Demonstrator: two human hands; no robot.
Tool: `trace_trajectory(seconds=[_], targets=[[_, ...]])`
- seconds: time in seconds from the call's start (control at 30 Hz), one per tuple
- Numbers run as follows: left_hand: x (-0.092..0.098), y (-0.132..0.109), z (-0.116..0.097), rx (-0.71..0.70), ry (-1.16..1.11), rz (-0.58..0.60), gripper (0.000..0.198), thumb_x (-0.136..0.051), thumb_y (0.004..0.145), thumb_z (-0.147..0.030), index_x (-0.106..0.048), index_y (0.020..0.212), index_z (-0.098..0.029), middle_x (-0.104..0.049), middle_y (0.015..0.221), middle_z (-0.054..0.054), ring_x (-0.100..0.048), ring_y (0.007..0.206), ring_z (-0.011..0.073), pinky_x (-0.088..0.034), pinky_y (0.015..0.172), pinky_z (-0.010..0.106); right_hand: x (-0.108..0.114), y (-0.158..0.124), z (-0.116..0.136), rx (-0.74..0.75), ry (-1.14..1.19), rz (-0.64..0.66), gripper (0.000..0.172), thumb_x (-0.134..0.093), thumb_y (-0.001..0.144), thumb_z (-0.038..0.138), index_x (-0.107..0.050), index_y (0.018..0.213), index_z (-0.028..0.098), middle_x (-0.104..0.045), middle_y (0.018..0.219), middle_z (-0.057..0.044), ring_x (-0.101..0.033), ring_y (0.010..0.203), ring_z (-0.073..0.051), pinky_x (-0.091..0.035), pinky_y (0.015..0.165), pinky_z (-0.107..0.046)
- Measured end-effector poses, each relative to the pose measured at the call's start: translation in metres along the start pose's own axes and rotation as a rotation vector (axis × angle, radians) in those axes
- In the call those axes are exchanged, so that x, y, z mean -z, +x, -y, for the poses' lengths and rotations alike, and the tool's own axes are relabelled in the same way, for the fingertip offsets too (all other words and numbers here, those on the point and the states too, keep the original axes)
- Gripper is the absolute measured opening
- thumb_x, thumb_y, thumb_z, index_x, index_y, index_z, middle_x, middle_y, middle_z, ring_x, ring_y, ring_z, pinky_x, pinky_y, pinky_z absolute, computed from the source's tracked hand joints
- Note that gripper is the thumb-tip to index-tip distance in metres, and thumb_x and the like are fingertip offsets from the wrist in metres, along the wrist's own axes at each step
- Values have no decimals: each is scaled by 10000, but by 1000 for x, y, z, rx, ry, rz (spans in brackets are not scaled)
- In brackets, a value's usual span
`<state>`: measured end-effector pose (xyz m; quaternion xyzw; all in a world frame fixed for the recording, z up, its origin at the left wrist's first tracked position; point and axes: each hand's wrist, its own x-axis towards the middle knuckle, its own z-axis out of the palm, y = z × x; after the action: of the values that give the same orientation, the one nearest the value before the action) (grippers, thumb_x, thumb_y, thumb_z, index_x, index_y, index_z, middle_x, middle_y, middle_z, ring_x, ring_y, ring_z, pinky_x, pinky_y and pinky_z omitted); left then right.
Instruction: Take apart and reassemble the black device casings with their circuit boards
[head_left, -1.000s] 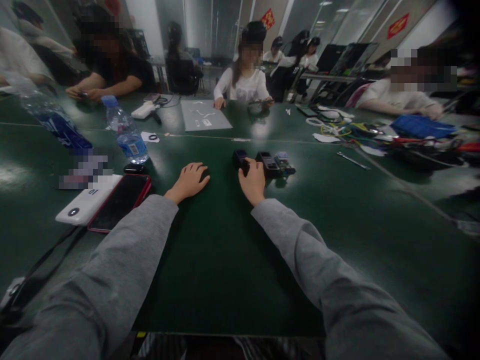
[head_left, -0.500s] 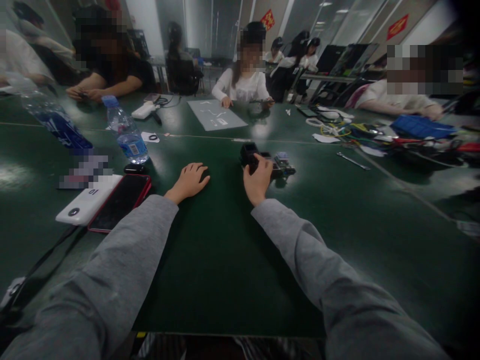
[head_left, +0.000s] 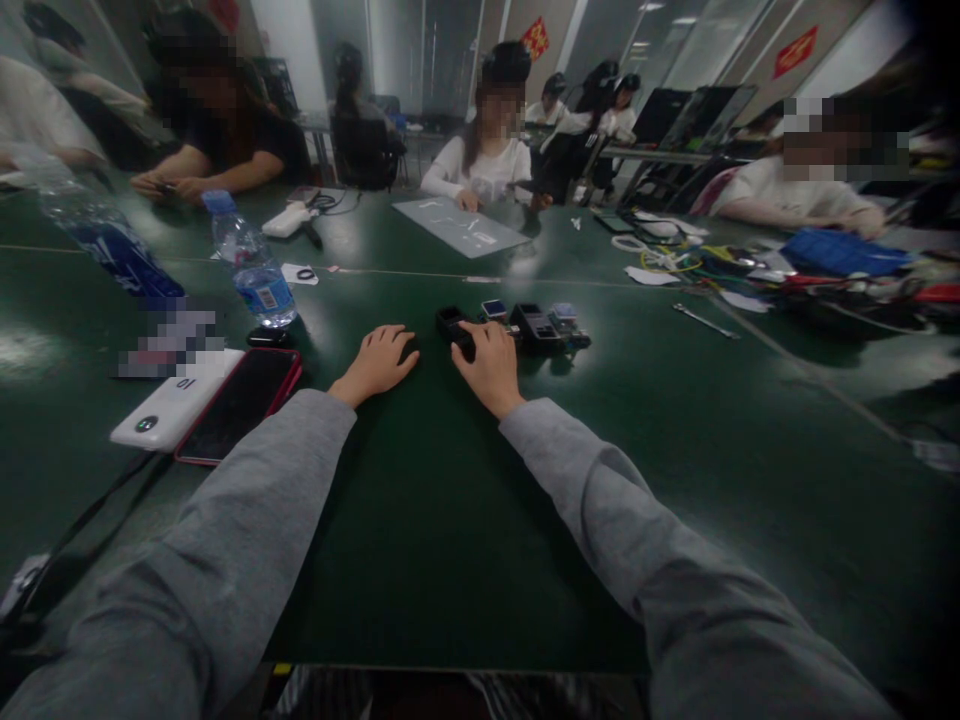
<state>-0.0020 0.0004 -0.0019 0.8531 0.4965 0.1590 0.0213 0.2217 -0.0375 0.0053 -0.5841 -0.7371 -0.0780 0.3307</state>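
Note:
My left hand [head_left: 377, 361] lies flat on the green table [head_left: 450, 520], fingers stretched out, holding nothing. My right hand [head_left: 487, 368] rests just right of it, its fingers closed on a small black box-shaped part [head_left: 453, 325] that sits on the table. To the right of that part lie a small blue-topped piece [head_left: 493, 309], another black box-shaped part [head_left: 535, 326] and a small circuit board module [head_left: 568, 325], close together in a row.
A red-cased phone [head_left: 238, 403] and a white power bank [head_left: 174, 408] lie at left, with water bottles [head_left: 251, 265] behind. A grey sheet [head_left: 461, 227] lies before a person opposite. Cables and tools [head_left: 720, 270] clutter the right. Other people sit around the table.
My right hand lifted a black part from the row, carried it left and set it down on the table. The person opposite has shifted the grey sheet to the right. My left hand stayed put.

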Motion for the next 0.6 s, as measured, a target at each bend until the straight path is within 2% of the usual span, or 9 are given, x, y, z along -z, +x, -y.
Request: trace_trajectory(seconds=[0.17, 0.37, 0.47, 0.6], targets=[[-1, 0, 0, -5, 9, -14, 489, -429, 1017, -442, -525, 1408, -165, -484, 1490, 156, -414, 1386, 320, -356, 1141, 507, 2, -1, 2, -8, -120, 11, 385, -595, 953, 421, -635, 1250, 180, -585, 1068, -126, -501, 1110, -318, -389, 998, -485], [-1, 1, 1, -4, -1, -5, 501, -415, 1018, -464, -518, 1417, -180, -483, 1491, 151, -408, 1393, 322, -354, 1143, 517, 2, -2, 3, -40, -155, 12, 474, -548, 971, 556, -624, 1252, 181, -574, 1084, -138, -486, 1108, -329, -364, 999, -511], [0, 0, 1, -3, -7, -1, 506, -410, 1019, -465, -515, 1422, -177, -477, 1497, 154, -403, 1398, 323, -350, 1147, 516, 3, -2, 4, -54, -124, 12, 530, -504, 978, 604, -607, 1283, 182, -565, 1144, -155, -460, 1166, -347, -329, 1030, -550], [1, 0, 1, 3, -22, 3, 502, -413, 1017, -468, -515, 1423, -191, -480, 1494, 148, -403, 1398, 323, -343, 1151, 522, 6, -2, 7, -78, -82, -39, 558, -406, 1013, 595, -534, 1382, 197, -488, 1326, -180, -382, 1301, -359, -295, 1076, -571]])
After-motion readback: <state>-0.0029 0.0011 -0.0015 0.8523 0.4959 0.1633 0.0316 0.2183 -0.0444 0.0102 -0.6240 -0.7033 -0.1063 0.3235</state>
